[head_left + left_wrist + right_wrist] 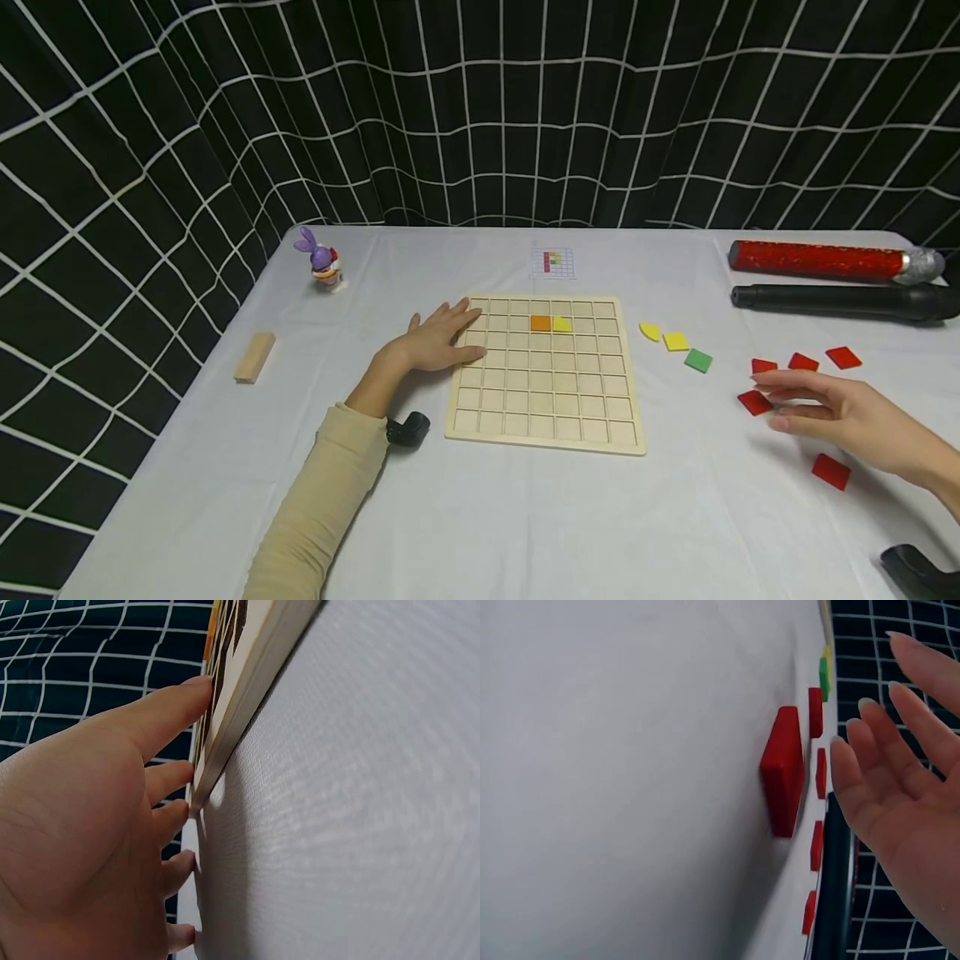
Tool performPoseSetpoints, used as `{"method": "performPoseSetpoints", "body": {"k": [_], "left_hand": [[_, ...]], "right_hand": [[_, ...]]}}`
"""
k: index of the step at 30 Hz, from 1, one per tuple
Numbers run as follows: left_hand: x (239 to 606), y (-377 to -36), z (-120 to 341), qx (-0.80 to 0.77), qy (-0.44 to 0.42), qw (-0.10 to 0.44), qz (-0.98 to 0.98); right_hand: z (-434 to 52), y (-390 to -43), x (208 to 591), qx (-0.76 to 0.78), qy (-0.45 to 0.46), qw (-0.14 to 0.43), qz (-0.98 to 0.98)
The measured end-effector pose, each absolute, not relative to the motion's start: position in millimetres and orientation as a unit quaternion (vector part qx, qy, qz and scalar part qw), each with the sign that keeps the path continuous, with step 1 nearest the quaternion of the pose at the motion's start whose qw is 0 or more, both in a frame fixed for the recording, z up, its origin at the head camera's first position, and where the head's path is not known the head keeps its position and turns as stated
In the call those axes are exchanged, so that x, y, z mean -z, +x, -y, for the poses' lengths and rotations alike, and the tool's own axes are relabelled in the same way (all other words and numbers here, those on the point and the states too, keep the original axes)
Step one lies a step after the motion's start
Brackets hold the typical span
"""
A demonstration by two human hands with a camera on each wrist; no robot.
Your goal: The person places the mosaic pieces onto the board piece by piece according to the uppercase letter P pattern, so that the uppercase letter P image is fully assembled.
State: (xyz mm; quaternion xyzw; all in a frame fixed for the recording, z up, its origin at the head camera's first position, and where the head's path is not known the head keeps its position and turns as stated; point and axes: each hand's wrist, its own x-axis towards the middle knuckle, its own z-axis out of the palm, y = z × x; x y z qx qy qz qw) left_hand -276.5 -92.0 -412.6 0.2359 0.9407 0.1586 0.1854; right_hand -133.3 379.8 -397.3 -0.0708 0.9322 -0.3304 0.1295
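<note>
My left hand (437, 339) rests on the left edge of a wooden grid board (540, 427), fingers spread. In the left wrist view the thumb and a finger touch the board's edge (247, 690). An orange square tile (540, 323) and a yellow square tile (562, 324) sit side by side in an upper row of the grid. Over at the right, my right hand (847, 412) hovers above the table among several red tiles (831, 472). Its fingers are apart from the thumb and hold nothing. One red tile (781, 772) looks large and near in the right wrist view.
Right of the board lie a yellow rounded tile (649, 332), a yellow square (676, 342) and a green square (698, 360). A patterned card (552, 262) lies behind the board. Red (817, 259) and black (832, 302) rods, a purple-eared figurine (322, 260) and a wooden block (255, 357) stand farther out.
</note>
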Motion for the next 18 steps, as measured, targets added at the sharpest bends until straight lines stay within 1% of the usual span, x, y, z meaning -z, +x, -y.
{"method": "performPoseSetpoints", "body": {"k": [6, 9, 18], "left_hand": [[412, -276, 90, -0.161, 0.235, 0.188, -0.940], [411, -275, 91, -0.163, 0.233, 0.190, -0.940], [413, -276, 91, -0.159, 0.234, 0.187, -0.941]], "right_hand": [[-387, -115, 404, 0.293, -0.070, 0.104, -0.948], [-391, -109, 408, 0.279, -0.070, 0.100, -0.953], [-404, -97, 417, 0.289, -0.104, 0.067, -0.949]]}}
